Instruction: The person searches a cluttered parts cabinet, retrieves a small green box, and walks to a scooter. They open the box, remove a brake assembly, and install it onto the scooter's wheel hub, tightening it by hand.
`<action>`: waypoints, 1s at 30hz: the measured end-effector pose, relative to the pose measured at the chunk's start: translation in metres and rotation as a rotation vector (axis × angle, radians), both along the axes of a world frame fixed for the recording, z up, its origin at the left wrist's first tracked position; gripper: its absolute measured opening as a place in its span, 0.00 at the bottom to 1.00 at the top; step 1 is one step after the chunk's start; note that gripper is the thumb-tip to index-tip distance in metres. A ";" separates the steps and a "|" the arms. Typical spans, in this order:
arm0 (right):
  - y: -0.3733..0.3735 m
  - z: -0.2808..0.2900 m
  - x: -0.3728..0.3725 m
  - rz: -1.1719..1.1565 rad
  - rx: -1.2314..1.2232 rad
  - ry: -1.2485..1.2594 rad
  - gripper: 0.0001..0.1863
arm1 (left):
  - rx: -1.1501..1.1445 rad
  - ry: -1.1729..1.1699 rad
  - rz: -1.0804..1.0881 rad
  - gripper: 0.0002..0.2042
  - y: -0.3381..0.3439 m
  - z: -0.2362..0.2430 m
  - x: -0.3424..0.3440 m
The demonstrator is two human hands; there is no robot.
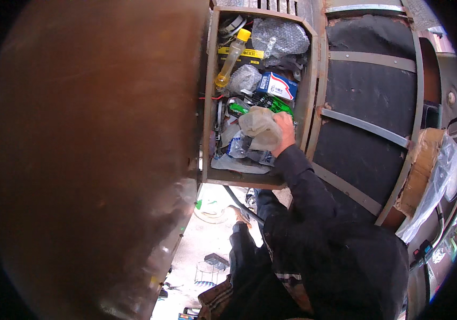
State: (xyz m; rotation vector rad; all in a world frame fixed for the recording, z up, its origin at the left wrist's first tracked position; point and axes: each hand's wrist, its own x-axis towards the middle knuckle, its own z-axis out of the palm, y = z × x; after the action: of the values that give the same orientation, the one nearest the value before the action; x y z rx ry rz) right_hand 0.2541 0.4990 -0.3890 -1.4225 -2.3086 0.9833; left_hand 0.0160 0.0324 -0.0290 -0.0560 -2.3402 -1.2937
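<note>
My right hand (285, 132) is inside an open metal drawer (205, 144), its fingers closed on a crumpled, cloudy plastic bag (261, 128). Beneath the bag lie green packets (280, 106), black bits and a clear plastic bag (239, 164). Just beyond my hand sits a blue, white and red box (278, 86). Farther back are bubble wrap (280, 37) and a clear tube with a yellow cap (232, 57). Below the drawer's near edge my left hand (238, 214) shows small beside a black hose (245, 207); its fingers are too unclear to read.
A large brown metal panel (95, 149) stands close on the left. To the right is a black panel with metal strips (370, 101), then cardboard (420, 176) wrapped in clear plastic. On the bright floor below are a wire stand (206, 274) and a dark block (216, 261).
</note>
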 end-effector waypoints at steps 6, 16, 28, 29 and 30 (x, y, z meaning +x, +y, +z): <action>0.048 0.004 0.005 -0.016 -0.005 0.203 0.21 | 0.016 -0.014 0.010 0.17 0.000 -0.003 0.000; 0.232 -0.029 -0.056 -0.758 0.018 -0.004 0.50 | 0.017 -0.012 0.001 0.18 -0.001 -0.004 -0.001; 0.113 -0.016 -0.068 -0.302 0.272 0.220 0.23 | 0.015 -0.014 -0.043 0.18 0.009 -0.001 -0.009; 0.094 -0.017 -0.062 -0.251 0.250 0.143 0.24 | 0.011 -0.012 -0.045 0.18 0.011 -0.001 -0.009; 0.080 -0.019 -0.062 -0.283 0.241 0.165 0.25 | 0.013 -0.011 -0.049 0.18 0.011 0.001 -0.010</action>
State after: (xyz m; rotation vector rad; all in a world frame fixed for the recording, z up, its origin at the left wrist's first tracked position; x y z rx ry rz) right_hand 0.1921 0.5788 -0.4082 -1.4556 -1.9644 0.6861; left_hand 0.0064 0.0435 -0.0283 -0.1023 -2.3533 -1.3356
